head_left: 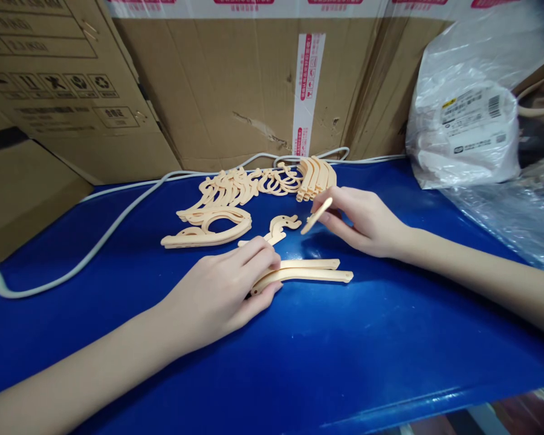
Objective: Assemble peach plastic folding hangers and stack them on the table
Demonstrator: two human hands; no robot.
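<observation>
My left hand [240, 278] is closed on a pair of long, slightly curved beige plastic hanger arms [315, 275], whose free ends point right, one just behind the other. Right behind its fingers lies a hanger hook piece [278, 228] with a curled top, partly hidden by the hand. My right hand [362, 220] pinches a small flat beige plastic piece [316, 216] between thumb and fingers, held tilted above the table. What kind of part this is, I cannot tell. Folded hangers [208, 226] lie together to the left of the hook piece.
Along the back of the blue table [344, 362] are a row of hook pieces [229, 187], thin curved parts [278, 181] and stacked hanger arms [317, 175]. A white cable [122, 220] runs behind them. Cardboard boxes [236, 78] wall the back; a plastic-wrapped bundle [462, 127] stands right.
</observation>
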